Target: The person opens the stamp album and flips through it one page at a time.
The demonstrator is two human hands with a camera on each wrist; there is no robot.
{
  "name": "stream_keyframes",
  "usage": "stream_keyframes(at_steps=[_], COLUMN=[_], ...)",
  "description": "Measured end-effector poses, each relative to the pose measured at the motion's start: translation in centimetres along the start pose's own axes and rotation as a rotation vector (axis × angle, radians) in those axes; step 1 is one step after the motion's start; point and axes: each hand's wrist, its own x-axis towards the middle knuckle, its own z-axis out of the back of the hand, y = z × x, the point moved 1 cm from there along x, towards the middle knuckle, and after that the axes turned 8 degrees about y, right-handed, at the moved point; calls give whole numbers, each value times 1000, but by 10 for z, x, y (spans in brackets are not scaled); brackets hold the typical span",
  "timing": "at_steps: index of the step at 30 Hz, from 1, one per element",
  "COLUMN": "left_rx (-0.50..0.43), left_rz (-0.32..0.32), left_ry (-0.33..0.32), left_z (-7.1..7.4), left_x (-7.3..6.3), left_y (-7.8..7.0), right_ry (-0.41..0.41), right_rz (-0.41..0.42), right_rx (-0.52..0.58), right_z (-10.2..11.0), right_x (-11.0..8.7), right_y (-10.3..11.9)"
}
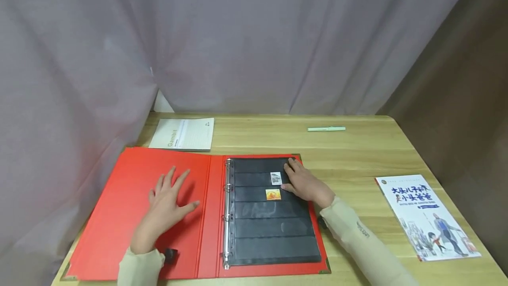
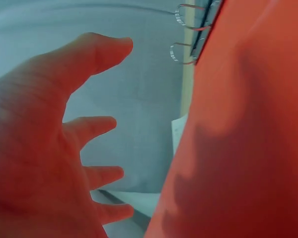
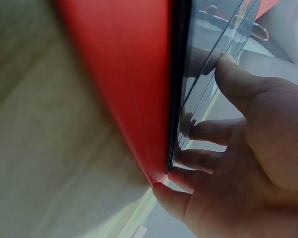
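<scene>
A red ring binder [image 1: 104, 206] lies open on the table, its metal rings [image 1: 227, 218] along the spine. On its right side are black stamp pages [image 1: 274, 228] with clear horizontal pockets. Two stamps sit in the upper part: a grey-and-white stamp [image 1: 275, 178] and, below it, a yellow-and-red stamp [image 1: 273, 194]. My right hand [image 1: 307, 183] rests at the upper right of the top page, thumb on the sleeve and fingertips [image 3: 181, 157] at the page's edge. Over the red left cover hovers my left hand [image 1: 162, 208], fingers spread and holding nothing; its shadow falls on the cover.
Behind the binder's left half lies a pale notepad [image 1: 190, 133]. A light green pen [image 1: 326, 129] is at the back of the wooden table [image 1: 349, 158]. To the right is a white picture book [image 1: 428, 215]. Grey curtains [image 1: 254, 39] hang behind the table.
</scene>
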Motion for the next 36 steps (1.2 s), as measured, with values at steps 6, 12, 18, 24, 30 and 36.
stream_keyframes(at_steps=[6,12,18,24,30,36], left_rx=[-7,6,8,15,-6,-26], left_rz=[15,50,61,63,86,98], left_ry=[27,57,119,174,189,219], left_z=[-14,-19,-22,-25,-30,-36], left_x=[2,0,-2,-5,-5,-3], left_y=[1,3,5,7,9,6], right_ry=[-12,0,21,14,4,4], right_rz=[8,-22,-47,-52,-54,-48], right_rx=[-15,-34,-14,6,15,13], right_z=[-3,-3,-5,-5,-3,0], right_x=[0,2,1,0,-1,-1], right_y=[-2,-3,-4,-6,-4,-3])
